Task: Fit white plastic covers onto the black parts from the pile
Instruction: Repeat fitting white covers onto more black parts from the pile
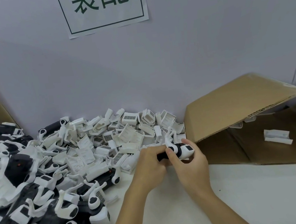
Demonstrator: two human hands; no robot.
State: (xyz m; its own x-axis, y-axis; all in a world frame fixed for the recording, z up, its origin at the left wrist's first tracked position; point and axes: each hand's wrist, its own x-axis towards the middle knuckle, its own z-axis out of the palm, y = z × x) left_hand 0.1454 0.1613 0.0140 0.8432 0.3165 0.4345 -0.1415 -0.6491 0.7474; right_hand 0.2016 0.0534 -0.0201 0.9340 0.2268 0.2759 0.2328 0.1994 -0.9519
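Paper sign (105,8) on wall (209,38), above pile (109,141): dark green framed characters "装配", tops cropped. Nothing else legible.

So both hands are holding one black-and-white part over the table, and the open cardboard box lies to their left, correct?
Not quite. The left hand and right hand do hold one black-and-white part over the table, but the head view shows the open cardboard box lying to their right, not their left.
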